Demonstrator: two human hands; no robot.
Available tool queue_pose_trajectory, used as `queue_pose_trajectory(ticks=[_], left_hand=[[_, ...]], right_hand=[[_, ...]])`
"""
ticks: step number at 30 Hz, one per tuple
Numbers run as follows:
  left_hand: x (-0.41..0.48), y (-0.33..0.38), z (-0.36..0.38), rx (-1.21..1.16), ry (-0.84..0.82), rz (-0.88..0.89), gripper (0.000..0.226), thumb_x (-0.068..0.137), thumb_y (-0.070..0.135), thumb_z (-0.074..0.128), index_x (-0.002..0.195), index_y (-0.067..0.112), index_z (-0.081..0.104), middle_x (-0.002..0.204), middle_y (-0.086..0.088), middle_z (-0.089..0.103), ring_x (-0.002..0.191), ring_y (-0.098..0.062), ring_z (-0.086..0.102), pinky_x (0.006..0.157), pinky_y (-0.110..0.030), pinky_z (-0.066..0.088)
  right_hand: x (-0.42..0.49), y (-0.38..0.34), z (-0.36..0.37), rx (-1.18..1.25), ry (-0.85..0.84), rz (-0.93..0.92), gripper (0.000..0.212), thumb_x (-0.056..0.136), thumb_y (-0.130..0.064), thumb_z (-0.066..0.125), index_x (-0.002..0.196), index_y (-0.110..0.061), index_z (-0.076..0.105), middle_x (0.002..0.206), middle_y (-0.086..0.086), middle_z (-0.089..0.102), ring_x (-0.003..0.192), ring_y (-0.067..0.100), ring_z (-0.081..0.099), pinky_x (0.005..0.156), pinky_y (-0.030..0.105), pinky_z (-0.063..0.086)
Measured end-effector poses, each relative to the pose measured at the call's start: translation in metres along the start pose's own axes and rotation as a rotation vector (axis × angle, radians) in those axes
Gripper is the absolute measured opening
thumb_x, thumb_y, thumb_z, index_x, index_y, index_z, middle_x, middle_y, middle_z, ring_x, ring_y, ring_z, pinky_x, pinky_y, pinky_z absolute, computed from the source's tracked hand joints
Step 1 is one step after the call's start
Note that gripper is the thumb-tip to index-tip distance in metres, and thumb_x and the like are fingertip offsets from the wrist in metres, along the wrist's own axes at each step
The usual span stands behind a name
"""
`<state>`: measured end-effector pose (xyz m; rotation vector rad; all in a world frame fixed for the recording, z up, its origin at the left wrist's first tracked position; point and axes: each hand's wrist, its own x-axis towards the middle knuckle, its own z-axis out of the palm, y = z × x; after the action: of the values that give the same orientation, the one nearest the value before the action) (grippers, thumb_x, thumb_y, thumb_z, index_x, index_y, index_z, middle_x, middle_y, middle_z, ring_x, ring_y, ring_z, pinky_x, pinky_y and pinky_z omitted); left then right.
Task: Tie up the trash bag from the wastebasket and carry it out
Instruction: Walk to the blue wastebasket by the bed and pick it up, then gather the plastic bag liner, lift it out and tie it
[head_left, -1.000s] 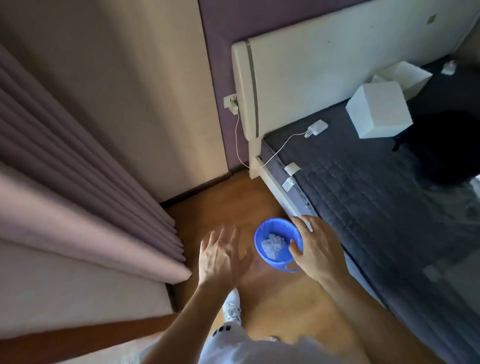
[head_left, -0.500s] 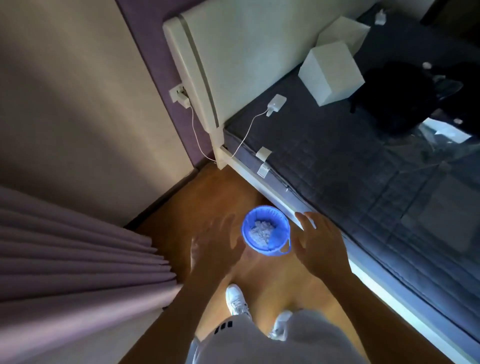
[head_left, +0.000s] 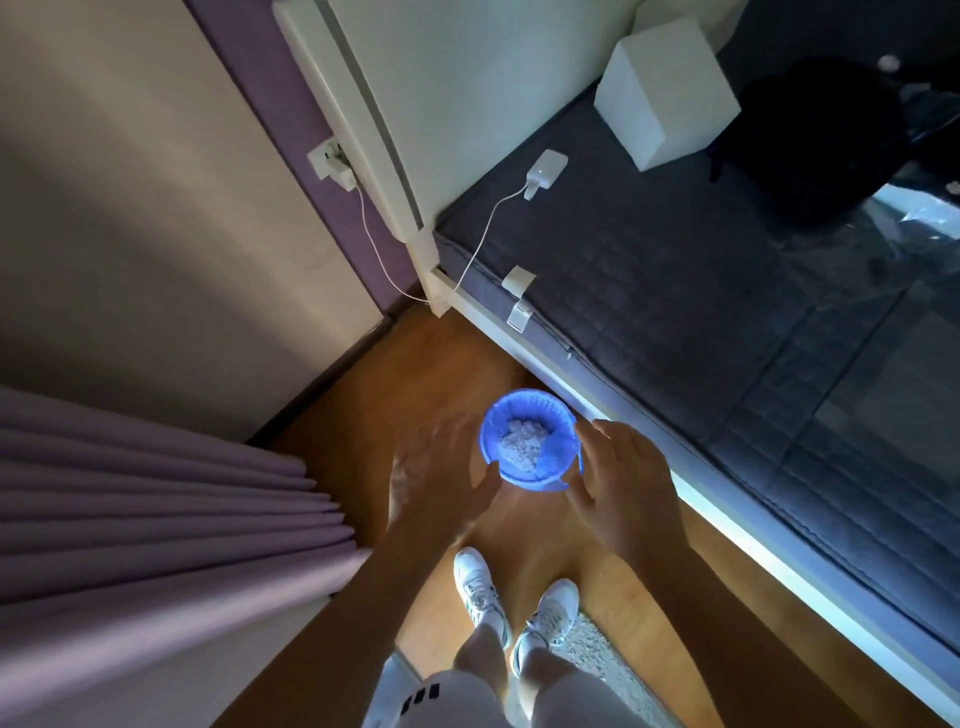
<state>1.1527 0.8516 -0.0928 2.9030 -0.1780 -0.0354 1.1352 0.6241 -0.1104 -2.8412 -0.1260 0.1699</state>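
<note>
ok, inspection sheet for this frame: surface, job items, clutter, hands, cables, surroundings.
Surface: wooden floor, bare apart from the wastebasket and a pale rug corner.
Job's things: blue wastebasket upright on the floor beside the bed, lined with a blue trash bag, white crumpled waste inside; bag not yet tied.
Clutter: white box, dark bag and clear plastic on the mattress.
Hands: left hand and right hand open, either side of the rim; contact unclear.
Cables: white charger on the mattress, its cable running to a wall socket.
Surroundings: bed on the right, curtain on the left.
</note>
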Motion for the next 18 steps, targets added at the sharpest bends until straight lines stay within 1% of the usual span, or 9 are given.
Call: queue_pose_trajectory(ticks=[4, 7, 9, 13, 15, 18], left_hand=[[0.004, 0.004, 0.028, 0.026, -0.038, 0.002, 0.061, 0.083, 0.059, 0.043, 0.133, 0.027, 0.054, 0.134, 0.0, 0.061, 0.121, -0.027, 0.057, 0.098, -0.044, 0.045], [0.013, 0.0, 0.063, 0.012, -0.043, 0.032, 0.06, 0.084, 0.058, 0.044, 0.131, 0.024, 0.057, 0.133, -0.001, 0.062, 0.122, -0.028, 0.057, 0.096, -0.045, 0.048], [0.019, -0.006, 0.094, 0.017, -0.056, 0.045, 0.06, 0.084, 0.058, 0.045, 0.131, 0.023, 0.057, 0.134, -0.002, 0.062, 0.124, -0.027, 0.056, 0.094, -0.046, 0.049], [0.036, -0.024, 0.169, 0.031, -0.082, 0.082, 0.06, 0.084, 0.056, 0.046, 0.134, 0.024, 0.054, 0.137, -0.003, 0.059, 0.126, -0.027, 0.055, 0.095, -0.047, 0.047], [0.044, -0.034, 0.212, 0.04, -0.073, 0.11, 0.06, 0.083, 0.055, 0.048, 0.133, 0.023, 0.054, 0.136, -0.003, 0.06, 0.123, -0.027, 0.057, 0.093, -0.046, 0.049], [0.055, -0.05, 0.282, 0.038, -0.073, 0.138, 0.059, 0.082, 0.054, 0.05, 0.132, 0.023, 0.055, 0.133, -0.001, 0.061, 0.12, -0.027, 0.059, 0.089, -0.045, 0.051]], right_hand=[[0.008, 0.013, 0.023, 0.011, -0.034, 0.005, 0.062, 0.08, -0.047, 0.047, 0.136, -0.021, 0.046, 0.132, 0.009, 0.058, 0.118, 0.031, 0.055, 0.097, 0.044, 0.046], [0.018, 0.027, 0.053, -0.017, -0.06, 0.001, 0.063, 0.081, -0.048, 0.044, 0.138, -0.022, 0.043, 0.135, 0.009, 0.055, 0.117, 0.033, 0.054, 0.096, 0.046, 0.044], [0.026, 0.037, 0.078, -0.015, -0.051, 0.005, 0.062, 0.082, -0.047, 0.046, 0.139, -0.021, 0.044, 0.135, 0.008, 0.055, 0.116, 0.033, 0.055, 0.096, 0.046, 0.044], [0.044, 0.061, 0.148, -0.002, 0.002, 0.005, 0.059, 0.083, -0.043, 0.051, 0.137, -0.02, 0.046, 0.13, 0.008, 0.059, 0.114, 0.033, 0.057, 0.095, 0.045, 0.046], [0.053, 0.075, 0.192, 0.016, 0.027, -0.011, 0.059, 0.082, -0.042, 0.051, 0.137, -0.02, 0.044, 0.127, 0.011, 0.061, 0.111, 0.034, 0.059, 0.091, 0.046, 0.049], [0.068, 0.101, 0.261, 0.051, 0.044, -0.006, 0.06, 0.081, -0.041, 0.053, 0.136, -0.019, 0.045, 0.125, 0.013, 0.062, 0.11, 0.035, 0.06, 0.092, 0.049, 0.05]])
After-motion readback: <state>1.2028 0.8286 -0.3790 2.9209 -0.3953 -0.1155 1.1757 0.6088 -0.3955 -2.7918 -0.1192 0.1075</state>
